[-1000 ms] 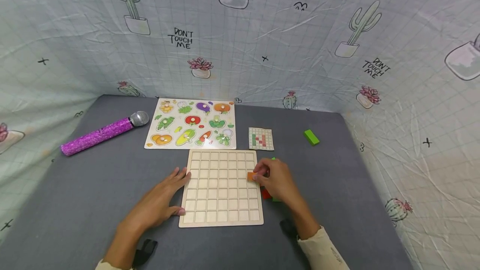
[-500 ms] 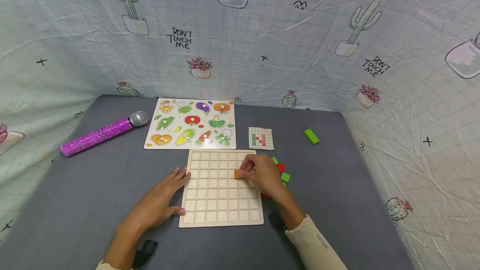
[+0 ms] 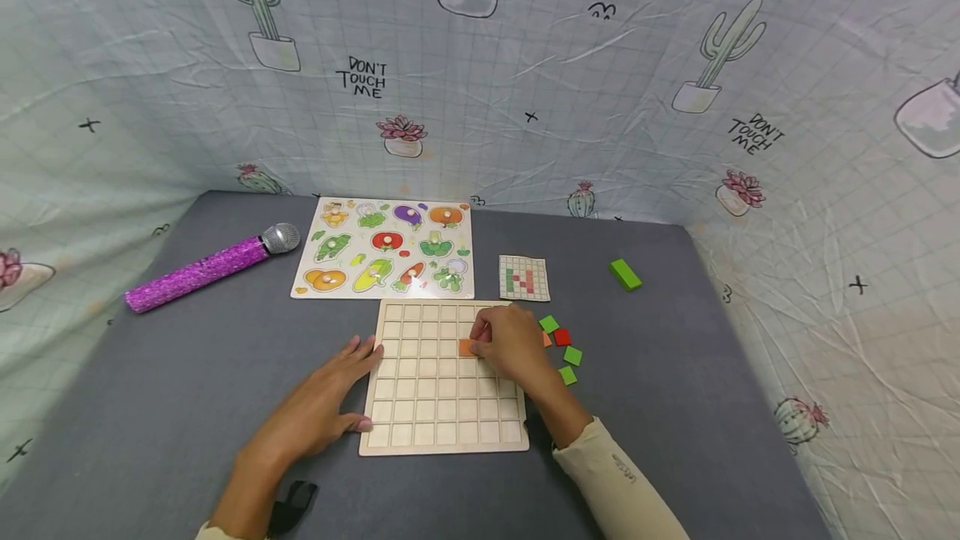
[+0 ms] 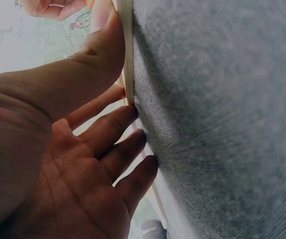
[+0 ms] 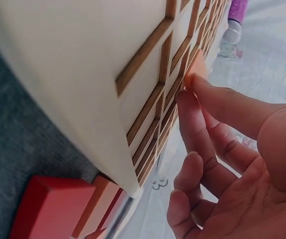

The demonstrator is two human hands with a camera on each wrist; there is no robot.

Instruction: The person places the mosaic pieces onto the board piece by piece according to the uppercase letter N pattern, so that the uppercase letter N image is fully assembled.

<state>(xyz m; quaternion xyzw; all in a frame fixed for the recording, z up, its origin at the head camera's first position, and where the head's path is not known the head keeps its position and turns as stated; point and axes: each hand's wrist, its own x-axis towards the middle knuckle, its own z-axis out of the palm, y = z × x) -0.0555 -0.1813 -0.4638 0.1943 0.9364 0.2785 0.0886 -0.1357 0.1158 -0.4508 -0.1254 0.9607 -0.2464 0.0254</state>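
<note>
A pale wooden grid board (image 3: 426, 390) lies on the grey table in the head view. My right hand (image 3: 512, 344) pinches a small orange square tile (image 3: 465, 347) between thumb and fingertips, right at the grid cells in the board's upper right part. In the right wrist view the orange tile (image 5: 197, 67) tilts at the grid surface. My left hand (image 3: 315, 407) rests against the board's left edge, fingers spread and fairly straight, thumb at the lower corner; the left wrist view shows the fingertips (image 4: 140, 137) along the rim.
Loose green and red tiles (image 3: 562, 337) lie right of the board, one orange tile partly behind my right hand. A pattern card (image 3: 523, 278) and a vegetable puzzle (image 3: 386, 252) lie beyond it. A purple microphone (image 3: 213, 267) is at left, a green block (image 3: 625, 274) at right.
My right hand has carried the orange tile leftward from the board's right edge, over the grid. More loose tiles now show behind it. The left hand has stayed in place.
</note>
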